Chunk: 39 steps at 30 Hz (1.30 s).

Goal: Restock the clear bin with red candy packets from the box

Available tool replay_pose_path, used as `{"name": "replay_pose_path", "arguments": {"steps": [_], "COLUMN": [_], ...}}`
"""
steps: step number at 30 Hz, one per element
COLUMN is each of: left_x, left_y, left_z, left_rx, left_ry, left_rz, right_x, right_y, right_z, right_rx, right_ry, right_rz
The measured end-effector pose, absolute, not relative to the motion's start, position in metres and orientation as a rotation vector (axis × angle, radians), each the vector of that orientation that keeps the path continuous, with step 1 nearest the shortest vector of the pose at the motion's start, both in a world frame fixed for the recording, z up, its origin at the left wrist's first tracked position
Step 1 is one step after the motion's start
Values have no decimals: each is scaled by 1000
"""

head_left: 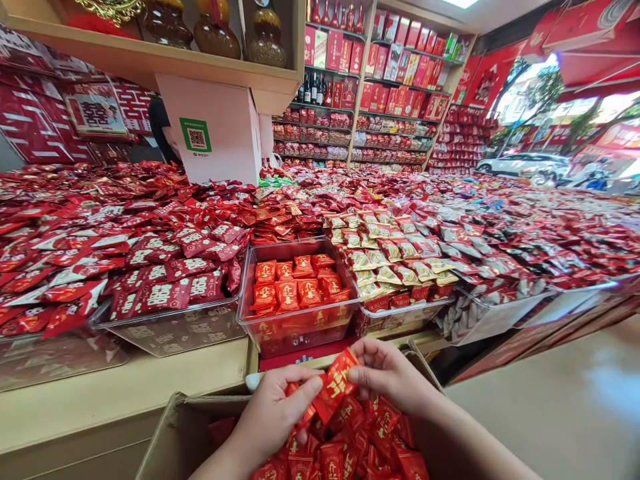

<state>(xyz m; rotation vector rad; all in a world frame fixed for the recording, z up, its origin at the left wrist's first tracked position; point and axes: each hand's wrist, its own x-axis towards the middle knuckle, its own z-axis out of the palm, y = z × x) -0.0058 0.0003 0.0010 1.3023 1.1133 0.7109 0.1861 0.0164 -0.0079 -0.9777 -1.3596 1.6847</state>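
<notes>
Head view: the open cardboard box (173,427), filled with red candy packets (333,457), lies below the clear plastic bin (300,327) holding similar packets. Over the box, 2 hands, left (280,413) and right (395,373), pinch 1 red gold-lettered packet (340,381) between thumbs and fingers.

Bright, washed-out daylight at right, ceiling light (462,3) above (edges stretched)
</notes>
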Motion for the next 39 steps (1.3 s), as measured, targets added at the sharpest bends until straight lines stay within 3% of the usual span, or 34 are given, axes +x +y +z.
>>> {"name": "replay_pose_path", "arguments": {"steps": [10,18,22,29,34,39], "left_x": [2,7,6,4,0,-3], "left_y": [-6,-12,-12,-12,-8,-3], "left_z": [-9,-10,-14,-12,-12,-21], "left_rx": [1239,1289,1270,1175,1239,1303], "left_ry": [1143,1158,1161,1116,1168,1194], "left_rz": [917,977,1006,1069,1066,1070], "right_x": [182,179,175,175,169,142], "right_y": [15,8,5,42,110,164], "right_z": [-5,-8,-1,61,111,118], "right_rx": [-925,-1160,-1064,-904,-1157,-1336], "right_ry": [-1275,-1679,-1883,-2045,-2043,-2240], "right_rz": [1573,941,640,320,155,152]}}
